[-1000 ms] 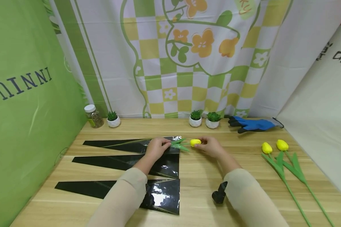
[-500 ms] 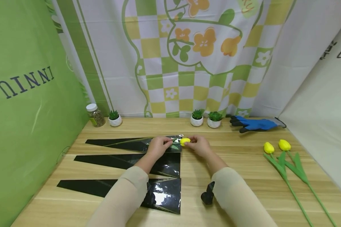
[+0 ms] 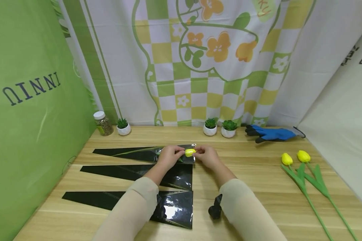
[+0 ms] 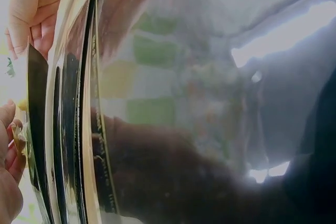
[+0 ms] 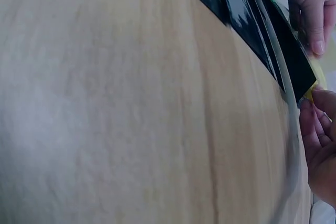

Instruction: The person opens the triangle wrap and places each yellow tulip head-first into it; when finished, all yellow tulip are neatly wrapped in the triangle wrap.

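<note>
Near the back of the table, a yellow artificial tulip (image 3: pixel 190 152) lies with its stem inside a black flower sleeve (image 3: pixel 138 152) with a clear front. Its head is at the sleeve's wide right end. My left hand (image 3: pixel 168 156) pinches the sleeve close to the flower head; its exact grip is partly hidden. From the right, my right hand (image 3: pixel 209 157) holds the tulip's head between thumb and fingers at the sleeve's mouth. In the right wrist view a bit of the yellow tulip (image 5: pixel 310 94) shows by the right fingertips.
Two more black sleeves, a middle one (image 3: pixel 181 175) and a front one (image 3: pixel 181 209), lie nearer me. Two yellow tulips, one left (image 3: pixel 287 159) and one right (image 3: pixel 303 156), lie at the right. Behind stand a jar (image 3: pixel 103 124), several potted succulents (image 3: pixel 210 127) and a blue glove (image 3: pixel 274 134).
My right hand has moved left, sliding the tulip farther into the back sleeve. Its leaves have passed under my left hand, which stays nearly in place.
</note>
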Demonstrator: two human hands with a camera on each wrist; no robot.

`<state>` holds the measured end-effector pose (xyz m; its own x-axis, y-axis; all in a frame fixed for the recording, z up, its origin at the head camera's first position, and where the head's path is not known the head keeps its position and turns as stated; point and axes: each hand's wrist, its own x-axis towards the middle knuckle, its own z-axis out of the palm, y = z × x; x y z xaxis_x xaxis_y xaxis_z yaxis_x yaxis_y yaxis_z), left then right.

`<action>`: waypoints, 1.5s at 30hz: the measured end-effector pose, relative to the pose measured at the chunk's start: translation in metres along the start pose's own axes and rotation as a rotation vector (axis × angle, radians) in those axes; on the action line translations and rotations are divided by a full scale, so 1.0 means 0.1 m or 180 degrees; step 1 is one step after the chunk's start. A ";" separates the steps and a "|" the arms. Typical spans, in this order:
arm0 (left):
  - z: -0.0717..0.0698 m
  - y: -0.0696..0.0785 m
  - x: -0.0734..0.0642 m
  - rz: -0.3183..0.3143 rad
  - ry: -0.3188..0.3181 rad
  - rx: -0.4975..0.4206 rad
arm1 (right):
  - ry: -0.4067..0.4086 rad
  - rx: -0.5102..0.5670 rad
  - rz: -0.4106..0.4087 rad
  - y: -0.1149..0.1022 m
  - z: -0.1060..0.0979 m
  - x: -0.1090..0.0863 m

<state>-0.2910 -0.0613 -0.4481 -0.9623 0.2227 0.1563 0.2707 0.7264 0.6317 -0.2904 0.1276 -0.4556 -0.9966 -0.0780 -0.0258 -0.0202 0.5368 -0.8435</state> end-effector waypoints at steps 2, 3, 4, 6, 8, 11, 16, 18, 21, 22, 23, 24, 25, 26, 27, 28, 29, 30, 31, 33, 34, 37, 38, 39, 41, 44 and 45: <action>0.01 0.01 0.00 -0.0003 0.0004 -0.0011 | -0.0007 0.0042 -0.0017 0.01 0.02 0.00; 0.02 0.02 0.00 -0.0001 0.0006 -0.0013 | -0.0010 0.0056 -0.0022 0.01 0.02 -0.01; 0.03 0.02 0.00 -0.0001 0.0004 -0.0016 | -0.0004 0.0054 -0.0022 0.02 0.03 -0.01; 0.04 0.03 0.01 -0.0002 -0.0006 -0.0031 | 0.0000 0.0067 -0.0016 0.03 0.05 -0.01; 0.06 0.04 0.01 0.0002 -0.0014 -0.0047 | -0.0002 0.0107 0.0006 0.04 0.06 -0.02; 0.08 0.05 0.01 0.0046 -0.0013 -0.0049 | 0.0004 0.0204 0.0089 0.04 0.06 -0.04; 0.11 0.05 0.01 0.0109 -0.0011 -0.0037 | 0.0025 0.0171 0.0161 0.04 0.04 -0.07; 0.12 0.05 0.01 0.0122 -0.0021 -0.0025 | 0.0045 0.0087 0.0161 0.05 0.02 -0.08; 0.13 0.06 0.01 0.0129 -0.0050 -0.0014 | 0.0066 -0.0026 0.0165 0.07 -0.03 -0.10; 0.14 0.06 0.01 0.0133 -0.0063 -0.0006 | 0.0091 -0.0089 0.0157 0.08 -0.06 -0.12; 0.14 0.06 0.01 0.0134 -0.0078 -0.0006 | 0.0108 -0.0149 0.0140 0.09 -0.09 -0.13; 0.14 0.06 0.01 0.0133 -0.0090 -0.0017 | 0.0109 -0.0178 0.0141 0.09 -0.13 -0.15; 0.14 0.06 0.01 0.0134 -0.0101 -0.0026 | 0.0094 -0.0190 0.0138 0.08 -0.17 -0.18; 0.14 0.06 0.01 0.0136 -0.0115 -0.0029 | 0.0074 -0.0198 0.0138 0.08 -0.22 -0.21; 0.15 0.06 0.01 0.0154 -0.0122 -0.0012 | 0.0043 -0.0186 0.0140 0.08 -0.27 -0.24; 0.15 0.05 0.01 0.0173 -0.0131 0.0007 | 0.0009 -0.0180 0.0113 0.08 -0.33 -0.27; 0.15 0.05 0.01 0.0189 -0.0128 0.0025 | -0.0014 -0.0147 0.0105 0.08 -0.40 -0.31; 0.15 0.04 0.02 0.0197 -0.0129 0.0045 | -0.0048 -0.0112 0.0093 0.09 -0.47 -0.34; 0.14 0.04 0.02 0.0208 -0.0125 0.0067 | -0.0066 -0.0083 0.0084 0.10 -0.55 -0.39; 0.13 0.02 0.03 0.0228 -0.0125 0.0102 | -0.0099 -0.0047 0.0045 0.13 -0.70 -0.47; 0.13 0.02 0.03 0.0223 -0.0130 0.0112 | -0.0102 -0.0054 0.0011 0.14 -0.78 -0.52; 0.11 0.01 0.05 0.0175 -0.0158 0.0127 | -0.0105 -0.0078 -0.0013 0.18 -1.00 -0.66; 0.10 0.01 0.05 0.0159 -0.0177 0.0143 | -0.0109 -0.0113 -0.0031 0.20 -1.08 -0.70; 0.09 0.01 0.06 0.0152 -0.0188 0.0173 | -0.0094 -0.0142 -0.0043 0.21 -1.14 -0.75; 0.08 0.00 0.08 0.0112 -0.0215 0.0199 | -0.0070 -0.0209 -0.0079 0.25 -1.28 -0.84; 0.06 -0.01 0.10 0.0110 -0.0228 0.0275 | -0.0052 -0.0384 -0.0084 0.31 -1.49 -1.03; 0.05 -0.02 0.11 0.0103 -0.0219 0.0287 | -0.0020 -0.0436 -0.0086 0.34 -1.55 -1.10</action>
<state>-0.3020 -0.0568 -0.4514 -0.9497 0.2888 0.1212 0.3060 0.7731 0.5557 -0.1940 0.2846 -0.3980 -0.9951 -0.0989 -0.0078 -0.0580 0.6441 -0.7628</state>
